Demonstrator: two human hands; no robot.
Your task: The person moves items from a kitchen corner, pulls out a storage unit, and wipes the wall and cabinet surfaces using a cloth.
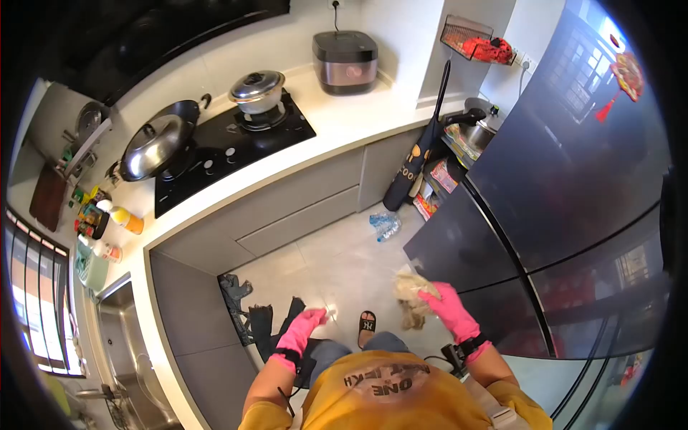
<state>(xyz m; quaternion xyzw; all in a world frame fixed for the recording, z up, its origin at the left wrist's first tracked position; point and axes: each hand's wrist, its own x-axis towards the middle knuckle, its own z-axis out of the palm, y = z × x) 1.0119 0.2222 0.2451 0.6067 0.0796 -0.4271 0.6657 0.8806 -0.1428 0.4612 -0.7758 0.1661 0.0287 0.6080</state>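
Note:
Pink rubber gloves cover both of my hands. My right hand grips a crumpled beige cloth that hangs over the floor, beside the dark refrigerator. My left hand is out in front of my body with its fingers curled together. A small bright spot shows by those fingertips; whether it is a thing or glare on the floor I cannot tell. Below the left hand, dark cloth lies on the floor against the cabinet.
A wok with a lid and a lidded pot stand on the black stove. Along the counter are a rice cooker, bottles and a sink. A plastic bottle lies on the floor near a black umbrella and the refrigerator.

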